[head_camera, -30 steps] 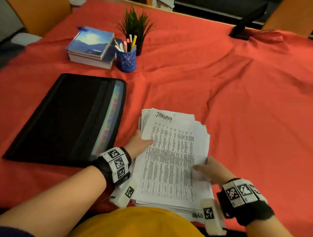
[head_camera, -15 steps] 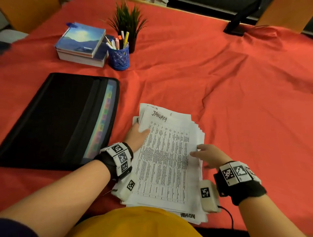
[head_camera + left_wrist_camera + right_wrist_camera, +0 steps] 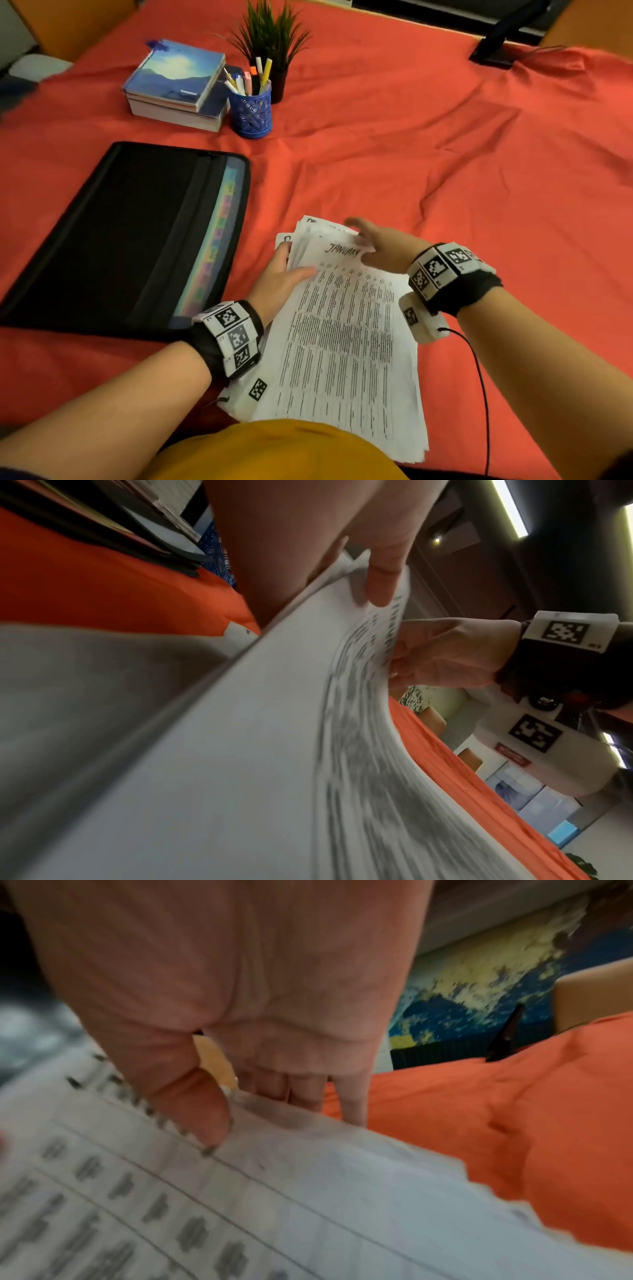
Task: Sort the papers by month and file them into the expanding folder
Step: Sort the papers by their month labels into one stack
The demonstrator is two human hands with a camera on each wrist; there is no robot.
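Note:
A stack of printed papers (image 3: 342,342) lies on the red cloth in front of me, its top sheet headed JANUARY. My left hand (image 3: 281,277) grips the stack's left edge near the top, thumb (image 3: 383,569) on the top sheet and fingers underneath. My right hand (image 3: 376,246) pinches the top right corner of the upper sheets, thumb on the paper (image 3: 308,1204) and fingers behind its edge. In the left wrist view the papers (image 3: 240,750) curve upward off the table. The black expanding folder (image 3: 120,233) lies flat to the left, with its coloured tabs (image 3: 219,240) showing along the open edge.
Behind the folder are a pile of books (image 3: 174,89), a blue pen cup (image 3: 251,109) and a small potted plant (image 3: 274,37). A black stand (image 3: 496,44) sits at the far right. A cable (image 3: 479,377) hangs from my right wrist. The red cloth (image 3: 479,171) is wrinkled.
My right hand has moved from the stack's right edge up to its top right corner and taken hold there. My left hand has stayed on the left edge.

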